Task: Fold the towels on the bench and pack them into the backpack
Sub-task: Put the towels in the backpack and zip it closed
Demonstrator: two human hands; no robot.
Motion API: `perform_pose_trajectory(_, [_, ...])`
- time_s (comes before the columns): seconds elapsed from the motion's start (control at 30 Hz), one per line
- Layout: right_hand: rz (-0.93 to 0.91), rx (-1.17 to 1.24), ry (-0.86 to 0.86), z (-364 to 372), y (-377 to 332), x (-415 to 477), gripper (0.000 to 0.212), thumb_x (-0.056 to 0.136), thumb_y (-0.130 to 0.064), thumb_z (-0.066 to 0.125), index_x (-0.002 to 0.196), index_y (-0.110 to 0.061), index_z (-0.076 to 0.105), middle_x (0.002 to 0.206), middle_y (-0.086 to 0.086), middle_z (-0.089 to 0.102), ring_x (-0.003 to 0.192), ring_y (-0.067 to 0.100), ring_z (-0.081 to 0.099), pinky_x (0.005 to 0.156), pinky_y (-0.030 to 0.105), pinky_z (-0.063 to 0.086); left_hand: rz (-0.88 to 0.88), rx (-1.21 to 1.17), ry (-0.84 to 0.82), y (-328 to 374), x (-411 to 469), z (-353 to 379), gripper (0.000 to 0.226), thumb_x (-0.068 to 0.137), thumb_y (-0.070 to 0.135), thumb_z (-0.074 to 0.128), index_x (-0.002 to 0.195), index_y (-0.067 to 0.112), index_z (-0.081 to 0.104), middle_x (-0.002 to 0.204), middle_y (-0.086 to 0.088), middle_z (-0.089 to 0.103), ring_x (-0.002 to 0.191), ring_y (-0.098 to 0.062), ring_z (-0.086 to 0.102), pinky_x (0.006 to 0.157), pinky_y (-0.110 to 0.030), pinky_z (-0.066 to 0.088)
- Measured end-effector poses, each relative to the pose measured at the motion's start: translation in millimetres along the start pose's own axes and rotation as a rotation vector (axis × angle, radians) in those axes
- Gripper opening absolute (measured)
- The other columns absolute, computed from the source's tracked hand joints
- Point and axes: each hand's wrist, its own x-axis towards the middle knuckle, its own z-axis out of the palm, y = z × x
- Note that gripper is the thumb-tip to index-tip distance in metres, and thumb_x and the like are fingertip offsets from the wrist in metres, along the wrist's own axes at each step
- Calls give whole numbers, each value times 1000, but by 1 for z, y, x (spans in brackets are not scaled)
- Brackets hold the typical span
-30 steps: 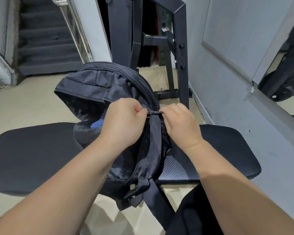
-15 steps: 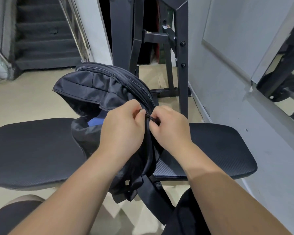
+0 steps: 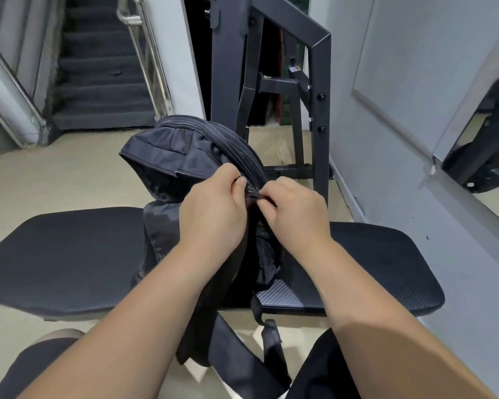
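Backpack (image 3: 190,156) stands upright at frame centre on the bench (image 3: 69,254), its top flap sagging open toward the left. Zipper (image 3: 252,194) sits at its right shoulder. Left hand (image 3: 213,211) pinches the fabric beside the track. Right hand (image 3: 297,208) has its fingers curled and pinched on the zipper (the pull itself is hidden). No towel in view; the bag's inside is too dark to read. Judgement: folding and packing look done, closing barely started, most of the track left. Beyond: rack frame (image 3: 319,82) upper centre, stairs (image 3: 98,82) upper left.
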Motion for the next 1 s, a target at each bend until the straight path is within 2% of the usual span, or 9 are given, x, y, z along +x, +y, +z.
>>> perform_pose_trajectory(0.2, [76, -66, -96, -8, 30, 6, 12, 93, -29, 63, 86, -19, 61, 82, -2, 55, 69, 27, 57, 57, 38, 48, -69, -35, 13, -21, 22, -29, 24, 98, 30, 56, 77, 22, 61, 66, 8, 58, 71, -18, 56, 69, -37, 45])
perform_pose_trajectory(0.33, [288, -76, -230, -23, 53, 10, 5, 93, -28, 64, 89, -25, 65, 88, -7, 57, 85, 26, 61, 68, 35, 47, -119, -67, 69, -31, 33, -56, 23, 96, 27, 61, 75, 18, 64, 60, 7, 54, 61, -8, 48, 65, -30, 34])
perform_pose_trajectory(0.4, [324, 29, -296, -36, 46, 20, 15, 87, -22, 67, 98, -32, 71, 100, -12, 61, 97, 19, 62, 83, 36, 52, -128, -99, 53, -30, 35, -62, 24, 95, 26, 61, 74, 18, 64, 58, 6, 53, 58, -7, 46, 62, -31, 35])
perform_pose_trajectory(0.47, [254, 238, -220, -52, 15, 34, 29, 78, -24, 64, 104, -34, 72, 103, -17, 63, 97, 10, 60, 89, 34, 52, -124, -146, 39, -27, 33, -62, 25, 95, 25, 62, 71, 18, 64, 57, 7, 52, 55, -6, 44, 59, -29, 35])
perform_pose_trajectory(0.53, [76, 308, -200, -60, -24, 42, 33, 75, -38, 64, 107, -34, 73, 102, -15, 66, 96, 8, 61, 87, 31, 51, -121, -201, 39, -23, 30, -60, 26, 95, 24, 63, 70, 18, 63, 56, 7, 52, 53, -5, 42, 57, -28, 35])
perform_pose_trajectory(0.6, [-55, 234, -243, -52, -50, 40, 35, 81, -48, 66, 111, -32, 73, 103, -13, 68, 99, 13, 64, 85, 36, 52, -102, -204, 41, -22, 27, -58, 25, 94, 24, 63, 70, 18, 63, 57, 7, 53, 53, -5, 43, 57, -27, 36])
perform_pose_trajectory(0.8, [-163, 1, -62, -27, -38, 12, 11, 96, -32, 62, 98, -25, 70, 96, -4, 66, 80, 25, 67, 59, 37, 52, -128, -109, 4, -49, 15, -65, 26, 93, 24, 65, 67, 18, 64, 52, 8, 52, 54, -4, 46, 56, -26, 35])
perform_pose_trajectory(0.9, [-117, -109, -52, -33, -4, 3, 18, 99, -35, 51, 98, -25, 66, 98, -3, 65, 81, 26, 67, 58, 40, 52, -207, -162, 27, -67, 18, -71, 27, 93, 23, 66, 66, 20, 64, 56, 6, 56, 54, -7, 46, 57, -28, 36])
perform_pose_trajectory(1.0, [47, -245, -130, -44, 34, 0, 15, 97, -34, 54, 98, -25, 66, 99, 0, 64, 83, 33, 66, 61, 38, 51, -273, -250, -15, -77, 12, -64, 25, 92, 23, 67, 67, 20, 67, 58, 6, 58, 55, -7, 47, 59, -28, 35])
